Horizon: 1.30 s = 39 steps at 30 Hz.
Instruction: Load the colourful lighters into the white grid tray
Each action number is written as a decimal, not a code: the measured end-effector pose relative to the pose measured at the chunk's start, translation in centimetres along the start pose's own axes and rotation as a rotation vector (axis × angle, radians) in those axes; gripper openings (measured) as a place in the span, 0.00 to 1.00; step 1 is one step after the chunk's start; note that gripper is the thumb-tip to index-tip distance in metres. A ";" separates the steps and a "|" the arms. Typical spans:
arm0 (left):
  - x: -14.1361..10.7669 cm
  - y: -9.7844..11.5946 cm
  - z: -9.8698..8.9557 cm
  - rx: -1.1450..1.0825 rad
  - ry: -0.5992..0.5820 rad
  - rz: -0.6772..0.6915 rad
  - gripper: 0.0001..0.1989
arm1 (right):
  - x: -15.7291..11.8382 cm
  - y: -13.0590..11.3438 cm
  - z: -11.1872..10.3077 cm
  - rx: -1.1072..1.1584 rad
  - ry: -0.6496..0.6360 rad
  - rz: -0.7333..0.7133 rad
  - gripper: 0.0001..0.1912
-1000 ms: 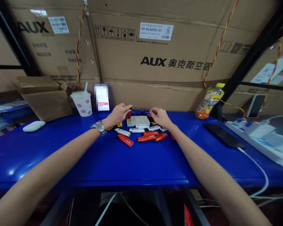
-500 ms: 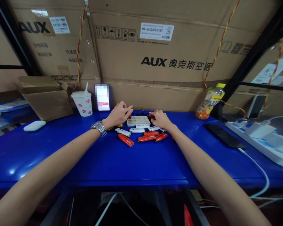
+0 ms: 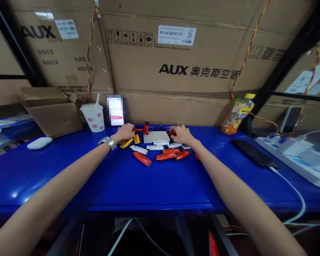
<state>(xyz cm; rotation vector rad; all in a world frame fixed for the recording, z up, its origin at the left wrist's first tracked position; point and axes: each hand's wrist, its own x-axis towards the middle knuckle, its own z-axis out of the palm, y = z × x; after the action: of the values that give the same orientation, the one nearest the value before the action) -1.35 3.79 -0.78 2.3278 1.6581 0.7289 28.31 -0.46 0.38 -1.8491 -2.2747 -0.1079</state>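
A pale tray with rows of small slots (image 3: 155, 137) lies at the table's middle. In its back left corner a dark red lighter (image 3: 146, 128) stands upright. My left hand (image 3: 124, 132), wearing a metal watch, is closed left of the tray, its fingertips on another red lighter (image 3: 138, 130). At the tray's right side my right hand (image 3: 181, 135) has its fingers curled round a red lighter (image 3: 172, 133), mostly hidden. In front lie white lighters (image 3: 154, 147) and orange-red lighters (image 3: 165, 156). Yellow lighters (image 3: 126, 143) rest below my left hand; blue lighters (image 3: 160, 127) lie behind the tray.
A paper cup with a straw (image 3: 92, 117), a lit phone (image 3: 115, 111) and a white case (image 3: 39, 143) stand on the left. To the right are a drink bottle (image 3: 237, 115), a black phone (image 3: 252, 153) on a cable and a power strip (image 3: 296, 160). Cardboard boxes (image 3: 202, 49) wall the back.
My left hand has moved left, away from the tray, leaving a red lighter upright in it, and is now at another red lighter. My right hand has barely moved.
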 end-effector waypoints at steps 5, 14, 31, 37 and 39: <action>-0.1 0.4 -0.2 0.113 0.053 -0.025 0.03 | -0.1 0.1 0.0 -0.056 0.068 -0.008 0.15; -0.6 2.1 -1.5 -0.538 0.245 -0.087 0.04 | 0.0 0.1 0.0 0.398 0.297 -0.151 0.12; -0.1 3.1 -2.5 -1.091 0.274 -0.308 0.08 | -0.6 -1.1 -0.8 0.550 0.234 -0.143 0.15; -0.4 3.5 -2.4 -1.174 0.216 -0.305 0.16 | -0.3 -1.2 -0.8 0.664 0.322 -0.099 0.23; -0.5 3.8 -2.4 -1.192 0.206 -0.326 0.18 | -0.3 -1.4 -1.0 0.849 0.284 -0.023 0.27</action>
<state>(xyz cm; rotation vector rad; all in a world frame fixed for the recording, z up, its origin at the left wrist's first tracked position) 0.49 1.67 2.75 1.1458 1.0769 1.3851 27.11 -1.24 1.39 -1.2541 -1.7329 0.4841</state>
